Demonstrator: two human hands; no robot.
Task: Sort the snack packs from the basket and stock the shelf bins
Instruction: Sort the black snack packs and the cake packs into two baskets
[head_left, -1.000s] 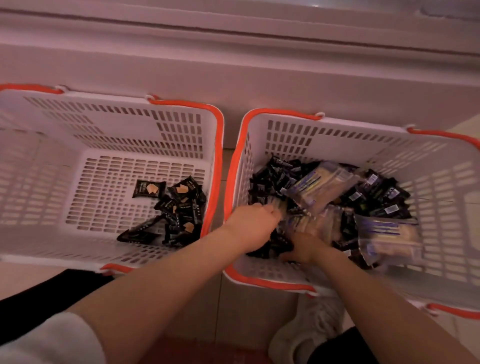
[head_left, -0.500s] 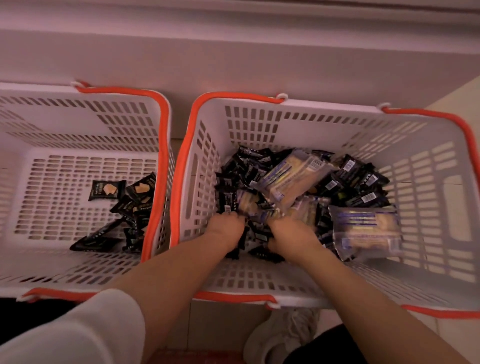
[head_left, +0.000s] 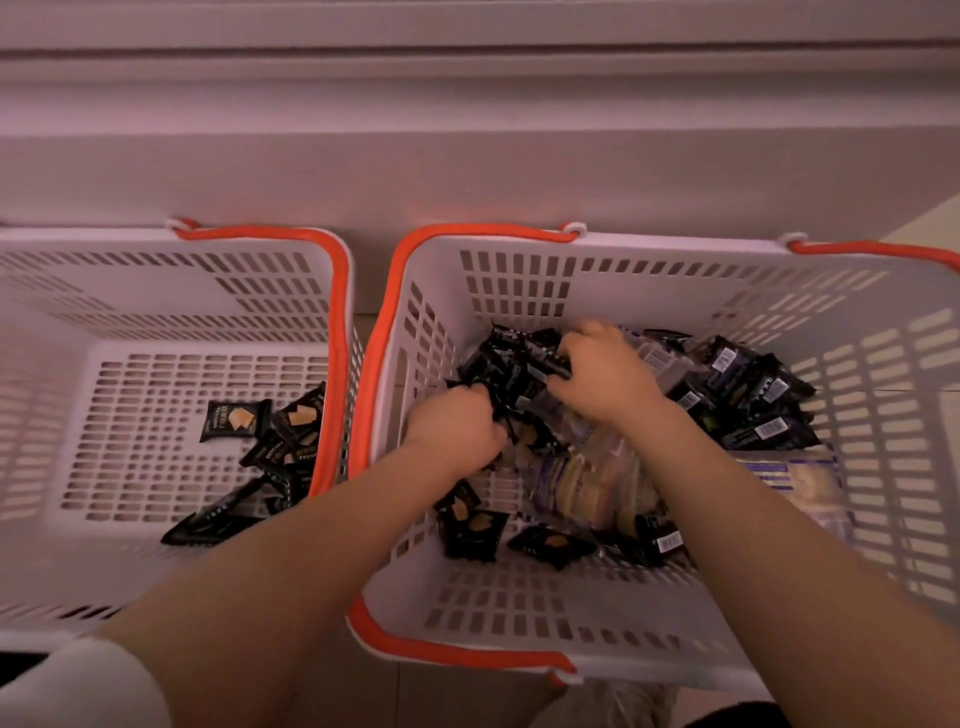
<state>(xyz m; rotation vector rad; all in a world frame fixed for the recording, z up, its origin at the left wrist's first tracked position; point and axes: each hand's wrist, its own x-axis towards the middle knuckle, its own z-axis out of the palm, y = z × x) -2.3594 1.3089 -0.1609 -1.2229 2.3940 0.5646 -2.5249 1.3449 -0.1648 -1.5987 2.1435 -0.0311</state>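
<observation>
Fingers of both the left hand (head_left: 457, 428) and right hand (head_left: 602, 374) are curled around black snack packs (head_left: 511, 364), gathered for sorting from the right basket (head_left: 649, 254).

right hand (head_left: 602, 379): moved from the near edge of the pile to its far side, fingers now curled on black packs (head_left: 511, 364) | left hand (head_left: 454, 428): shifted slightly farther in, fist closed on black packs | clear packs (head_left: 587, 488): earlier mid-pile, now lying nearer, between both forearms
</observation>
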